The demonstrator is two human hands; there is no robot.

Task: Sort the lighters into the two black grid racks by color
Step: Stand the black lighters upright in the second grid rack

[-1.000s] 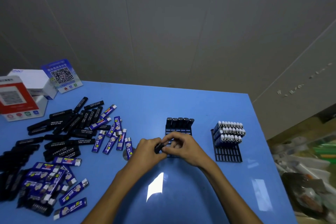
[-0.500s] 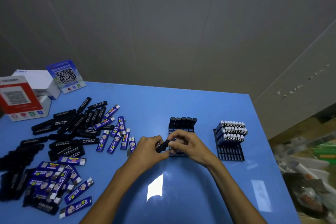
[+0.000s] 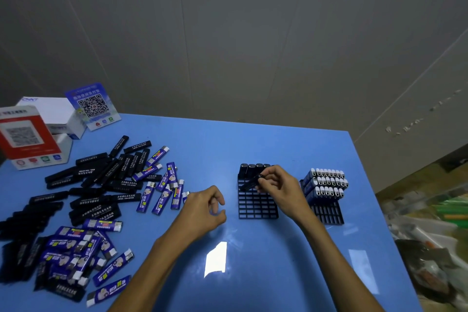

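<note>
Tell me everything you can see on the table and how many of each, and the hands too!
Table: one, blue, fills the lower view.
Left rack: one, black grid, table middle, one far row of black lighters standing in it.
Right rack: one, black grid, right of the first, three rows of blue lighters with silver tops.
Loose black lighters: many, too piled to count, table left.
Loose blue lighters: many, left and near-left.
QR signs: two, one red, one blue, far left corner.
White box: one, behind the red sign.
Held lighter: one, black, tilted over the left rack.
Right hand: pinching that lighter.
Left hand: empty, fingers curled, above the table.
</note>
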